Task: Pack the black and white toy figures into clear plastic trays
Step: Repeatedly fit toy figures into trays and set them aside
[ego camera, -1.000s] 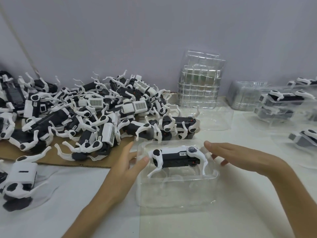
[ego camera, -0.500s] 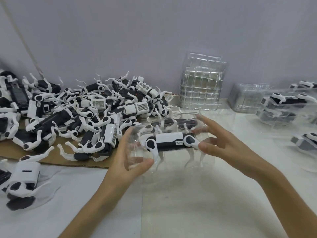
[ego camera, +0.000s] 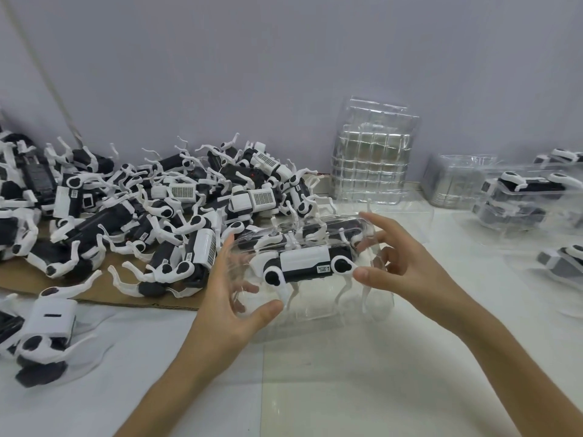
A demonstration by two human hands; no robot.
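Observation:
A clear plastic tray (ego camera: 318,313) with one black and white toy figure (ego camera: 307,263) inside is held up off the white table, tilted toward me. My left hand (ego camera: 230,298) grips its left end, thumb in front and fingers behind the plastic. My right hand (ego camera: 400,266) grips the right end, thumb by the figure's black hip joint. The figure's white legs point down inside the tray. A large heap of loose figures (ego camera: 142,216) lies on cardboard at the left.
A tall stack of clear trays (ego camera: 375,152) leans on the wall, a lower stack (ego camera: 454,181) to its right. Packed trays (ego camera: 530,197) lie at the far right. One figure (ego camera: 44,329) sits on the table at the near left.
Both hands went from touching the tray's sides on the table to gripping it and lifting it. The tray has tipped toward me, turning the figure's white side up.

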